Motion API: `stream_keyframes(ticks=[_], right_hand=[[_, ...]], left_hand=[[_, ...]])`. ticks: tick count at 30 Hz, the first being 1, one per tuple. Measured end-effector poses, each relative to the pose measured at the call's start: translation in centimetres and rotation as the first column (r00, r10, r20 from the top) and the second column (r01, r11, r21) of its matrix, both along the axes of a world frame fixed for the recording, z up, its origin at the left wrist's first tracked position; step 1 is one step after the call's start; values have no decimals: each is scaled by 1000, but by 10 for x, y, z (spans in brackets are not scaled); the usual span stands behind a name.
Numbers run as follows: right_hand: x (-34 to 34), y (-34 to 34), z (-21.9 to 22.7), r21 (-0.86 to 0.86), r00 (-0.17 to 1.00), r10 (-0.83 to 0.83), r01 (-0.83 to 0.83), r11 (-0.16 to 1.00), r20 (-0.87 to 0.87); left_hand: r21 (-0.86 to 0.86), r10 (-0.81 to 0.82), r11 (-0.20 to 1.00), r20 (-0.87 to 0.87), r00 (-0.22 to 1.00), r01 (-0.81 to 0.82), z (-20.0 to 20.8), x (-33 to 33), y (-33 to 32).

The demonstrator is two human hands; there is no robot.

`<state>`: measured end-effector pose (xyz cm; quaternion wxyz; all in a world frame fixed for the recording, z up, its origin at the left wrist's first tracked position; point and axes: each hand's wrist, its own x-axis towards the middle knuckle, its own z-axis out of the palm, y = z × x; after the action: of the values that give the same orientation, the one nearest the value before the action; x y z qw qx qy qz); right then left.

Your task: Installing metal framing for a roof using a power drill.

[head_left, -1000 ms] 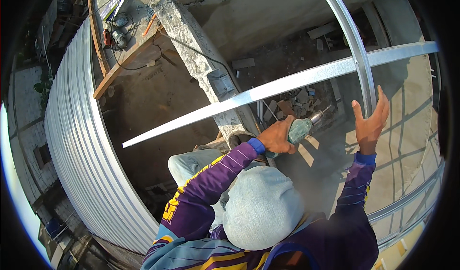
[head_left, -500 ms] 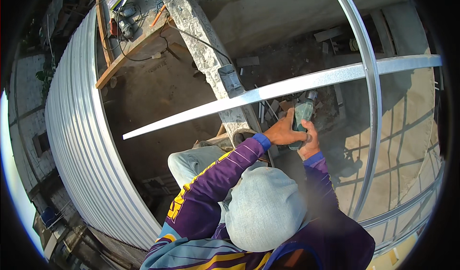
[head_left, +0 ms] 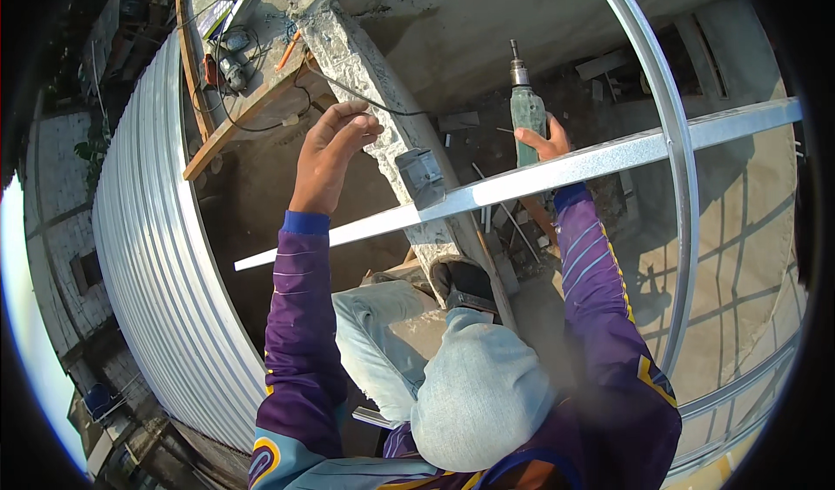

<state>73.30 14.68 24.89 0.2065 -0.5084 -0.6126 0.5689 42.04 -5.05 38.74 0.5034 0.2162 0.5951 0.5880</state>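
My right hand [head_left: 550,140] is wrapped round a green power drill [head_left: 527,107], its metal nose and bit pointing away from me. The drill's lower end and part of my wrist are behind a shiny metal channel [head_left: 513,184] that runs across the view. My left hand [head_left: 335,146] is raised at the left, above the channel, with thumb and fingers pinched together. Whatever sits in that pinch, if anything, is too small to make out. A small metal bracket [head_left: 421,177] stands on the rough concrete beam [head_left: 357,68], against the channel, to the right of my left hand.
A curved metal channel [head_left: 677,151] crosses on the right. Corrugated metal sheeting [head_left: 165,238] borders the left. Another power tool [head_left: 231,68] with cords lies on a ledge with a wooden edge [head_left: 248,112]. My shoe [head_left: 463,279] rests on the beam; the ground lies far below.
My hands were together on the drill below the channel. The left has let go and moved left and up; the right has carried the drill farther away, its bit now past the channel.
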Motion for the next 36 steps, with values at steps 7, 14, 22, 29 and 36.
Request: stream_keyframes(ticks=[7,14,22,29,36], right_hand=[[-50,10,7,-305,768,117,-383,872,-630],[-66,9,-8,-385,754,90,-429,817,-651],[-70,4,-18,-446,688,-103,-342,827,-718],[34,-52,-76,-458,820,-488,325,828,-300],[104,-74,141,-444,879,432,-475,760,-200]], left_hand=[[-274,-424,867,32,905,416,-44,33,125],[-319,-719,678,-100,688,662,-62,40,162],[-19,-436,900,-71,897,436,-71,47,153],[108,257,956,139,956,-272,-63,-1,159],[351,537,712,286,794,-608,7,-77,112]])
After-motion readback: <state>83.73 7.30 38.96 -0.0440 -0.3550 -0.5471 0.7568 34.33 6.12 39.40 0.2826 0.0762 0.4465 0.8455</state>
